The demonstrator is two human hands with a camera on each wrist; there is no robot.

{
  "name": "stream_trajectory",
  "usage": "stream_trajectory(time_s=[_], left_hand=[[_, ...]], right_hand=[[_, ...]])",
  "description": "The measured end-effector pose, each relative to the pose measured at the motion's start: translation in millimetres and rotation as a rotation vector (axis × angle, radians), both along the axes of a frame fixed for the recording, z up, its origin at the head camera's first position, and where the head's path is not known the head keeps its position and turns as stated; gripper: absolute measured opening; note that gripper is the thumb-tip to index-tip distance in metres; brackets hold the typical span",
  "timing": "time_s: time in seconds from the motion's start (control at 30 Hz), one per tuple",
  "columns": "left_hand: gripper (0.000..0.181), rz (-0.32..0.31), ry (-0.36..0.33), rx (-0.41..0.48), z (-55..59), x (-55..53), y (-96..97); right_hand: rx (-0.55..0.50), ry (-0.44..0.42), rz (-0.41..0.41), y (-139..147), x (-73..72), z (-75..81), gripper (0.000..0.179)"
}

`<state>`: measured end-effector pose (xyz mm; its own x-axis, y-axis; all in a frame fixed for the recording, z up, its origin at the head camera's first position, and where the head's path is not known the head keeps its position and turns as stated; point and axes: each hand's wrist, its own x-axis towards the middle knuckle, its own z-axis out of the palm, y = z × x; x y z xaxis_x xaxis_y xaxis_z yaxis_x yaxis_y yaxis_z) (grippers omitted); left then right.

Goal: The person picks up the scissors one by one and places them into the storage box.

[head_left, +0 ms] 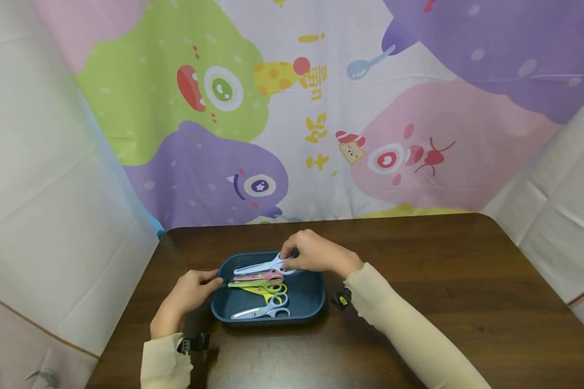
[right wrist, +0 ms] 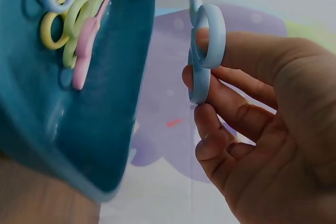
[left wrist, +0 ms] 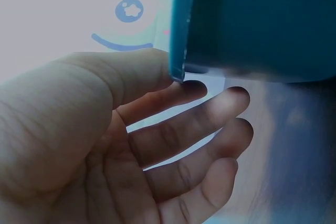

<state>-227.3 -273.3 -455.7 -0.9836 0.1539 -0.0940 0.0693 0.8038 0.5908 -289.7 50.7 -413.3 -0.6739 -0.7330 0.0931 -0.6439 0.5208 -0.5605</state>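
Note:
My right hand (head_left: 316, 251) pinches the handle loops of light blue scissors (right wrist: 209, 35), thumb and fingers at the loops. In the head view the pair appears over the far side of a dark blue tray (head_left: 307, 294), blades toward the left. At the tray's left end, my left hand (head_left: 190, 292) holds the rim between thumb and fingers; the left wrist view shows the thumb against the tray wall (left wrist: 181, 30). In the tray lie pink scissors (head_left: 272, 277), green scissors (head_left: 255, 283), yellow scissors (head_left: 267, 292) and another light blue pair (head_left: 267, 310).
The tray stands on a dark brown wooden table (head_left: 433, 302). A cloth printed with cartoon monsters (head_left: 292, 108) hangs behind the table's far edge. White cloth (head_left: 44, 162) hangs at the left side, with more on the right.

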Motion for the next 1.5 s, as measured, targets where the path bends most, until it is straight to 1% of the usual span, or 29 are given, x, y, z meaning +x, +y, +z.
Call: stream_trajectory(time_s=[0.17,0.3,0.53,0.7,0.93,1.07,1.2,1.3,1.5], left_hand=[[0.044,-0.014,0.014,-0.012,-0.4,-0.3,-0.9],[0.044,-0.024,0.02,-0.004,-0.9,0.0,-1.5],[0.042,-0.017,0.025,0.009,-2.3,-1.2,-1.7],[0.042,-0.006,0.006,0.024,-1.9,-0.9,-1.1],[0.042,-0.003,0.002,0.032,-3.0,-0.5,-1.6],[0.042,-0.003,0.001,0.038,-3.3,-0.8,-2.2],[0.042,-0.001,0.007,0.036,-4.0,-0.6,-2.5],[0.042,-0.001,0.004,0.031,-4.8,-0.4,-2.4],[0.042,0.001,0.004,0.026,-4.6,-1.5,-2.0]], right_hand=[[0.001,-0.037,0.017,-9.8,-3.0,-5.6,0.013],[0.015,-0.073,0.023,-16.4,-5.6,-12.7,0.011],[0.04,-0.123,0.043,-27.5,-7.9,-22.1,0.009],[0.034,-0.153,0.046,-34.6,-9.1,-25.1,0.007],[0.022,-0.174,0.058,-41.9,-11.0,-30.1,0.007],[-0.005,-0.217,0.063,-45.3,-11.8,-31.5,0.005],[-0.018,-0.229,0.071,-48.7,-14.8,-33.1,0.006],[-0.015,-0.221,0.07,-50.7,-17.0,-34.8,0.006],[-0.007,-0.239,0.068,-53.4,-18.6,-36.9,0.005]])
